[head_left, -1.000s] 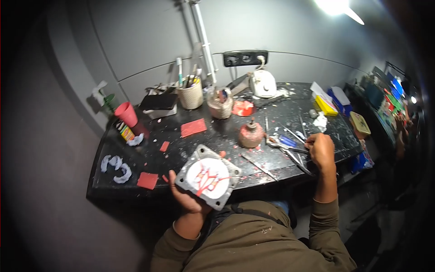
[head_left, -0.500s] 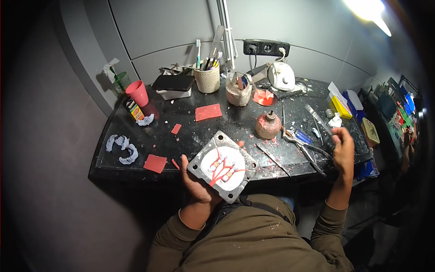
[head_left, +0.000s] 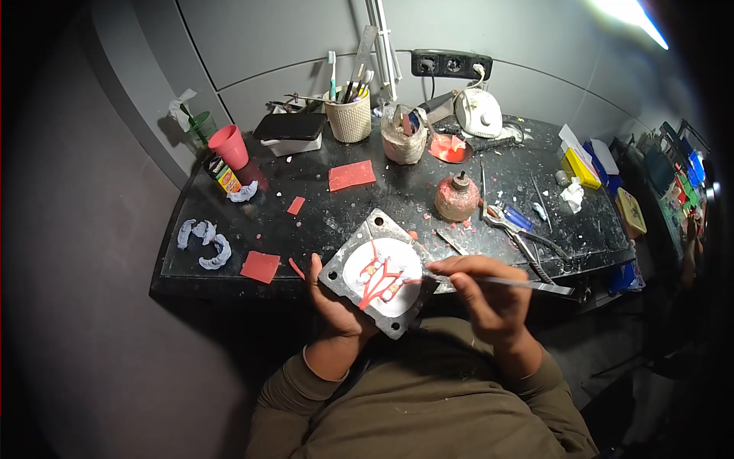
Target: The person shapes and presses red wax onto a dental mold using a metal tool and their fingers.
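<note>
My left hand [head_left: 335,307] grips a square metal dental flask half [head_left: 345,256] from below and the left, holding it tilted over the desk's front edge. White plaster [head_left: 401,256] fills its round middle, and branching red wax strips [head_left: 372,294] lie on the plaster around small pale pieces. My right hand [head_left: 497,297] is closed around a flat metal spatula [head_left: 547,288]. One end of the spatula points at the flask's right side; whether it touches is unclear. The wide end sticks out to the right.
Behind the flask stands a wax-stained burner bottle [head_left: 457,200]. Pliers [head_left: 520,241], a blue-handled tool [head_left: 514,218] and a thin metal tool [head_left: 451,242] lie on the right. Red wax sheets [head_left: 352,176] and grey impression pieces [head_left: 215,251] lie leftward. A brush cup [head_left: 349,118] stands at the back.
My right hand has lifted the spatula off the right side of the desk and brought it left to the flask. The left hand still holds the flask, nearly in place.
</note>
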{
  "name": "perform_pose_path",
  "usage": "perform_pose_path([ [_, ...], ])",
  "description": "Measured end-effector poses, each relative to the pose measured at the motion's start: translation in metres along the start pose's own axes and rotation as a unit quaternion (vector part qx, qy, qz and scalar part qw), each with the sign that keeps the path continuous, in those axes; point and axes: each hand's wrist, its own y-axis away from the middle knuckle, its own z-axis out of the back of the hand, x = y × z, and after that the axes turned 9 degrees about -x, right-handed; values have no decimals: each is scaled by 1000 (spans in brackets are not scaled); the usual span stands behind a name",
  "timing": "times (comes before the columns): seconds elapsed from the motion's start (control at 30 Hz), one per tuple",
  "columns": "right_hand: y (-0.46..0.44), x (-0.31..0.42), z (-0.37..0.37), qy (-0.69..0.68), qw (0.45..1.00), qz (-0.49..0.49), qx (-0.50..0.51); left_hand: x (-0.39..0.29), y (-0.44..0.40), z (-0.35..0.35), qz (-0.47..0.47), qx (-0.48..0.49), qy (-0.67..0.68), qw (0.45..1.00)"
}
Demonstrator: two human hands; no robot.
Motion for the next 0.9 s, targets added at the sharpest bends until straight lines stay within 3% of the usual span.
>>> perform_pose_path([
  [0.03, -5, 1, -6, 89, 991, 93, 31, -2, -1, 1, 19, 73, 27, 997],
  [0.07, -6, 8, -9, 137, 982, 115, 58, -3, -2, 2, 38, 145, 54, 987],
  [0.13, -7, -1, -18, 150, 973, 162, 68, -2, -2, 2, 58, 168, 104, 979],
  [0.27, -7, -11, -26, 143, 975, 163, 48, 0, -2, 4, 97, 212, 241, 942],
  [0.47, -7, -16, -31, 180, 965, 186, 50, -3, -3, 12, 52, 93, 117, 987],
  [0.6, -8, -19, -32, 153, 970, 185, 45, -4, -2, 11, 52, 85, 114, 988],
  [0.67, -8, -20, -32, 155, 969, 187, 49, -4, 1, 5, 43, 32, 105, 993],
  [0.9, -5, -20, -31, 138, 971, 185, 66, -5, 1, -1, 52, 29, 138, 989],
])
